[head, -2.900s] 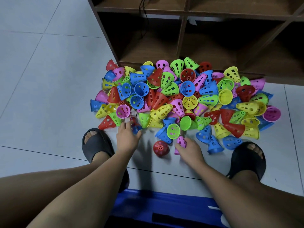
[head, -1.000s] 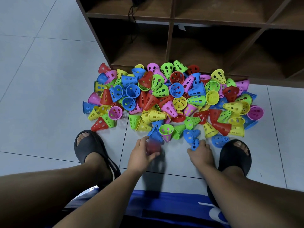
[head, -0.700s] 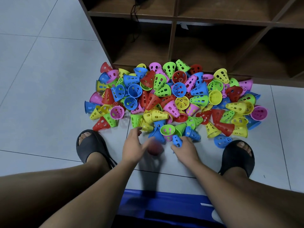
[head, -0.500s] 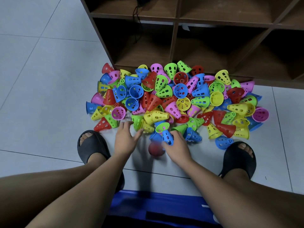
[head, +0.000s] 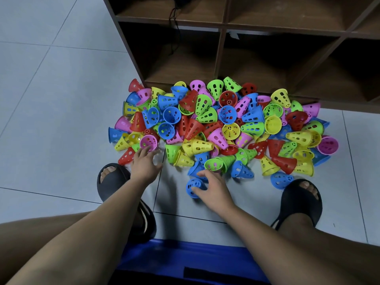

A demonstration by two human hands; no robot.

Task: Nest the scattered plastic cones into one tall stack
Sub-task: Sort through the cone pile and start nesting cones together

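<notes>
Since half a second ago the right hand (head: 213, 190) has brought its blue cone (head: 193, 187) down where the red cone stood; the red one no longer shows. Its fingers curl round the blue cone. The left hand (head: 144, 164) has reached left, fingers spread and holding nothing, just below a pink cone (head: 148, 142). The pile of cones (head: 226, 124) lies on the tiled floor (head: 51, 99) before a brown shelf unit (head: 222, 48).

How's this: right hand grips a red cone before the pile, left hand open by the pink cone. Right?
No. In the head view the right hand grips a blue cone, not red, before the pile; left hand open by the pink cone.
</notes>
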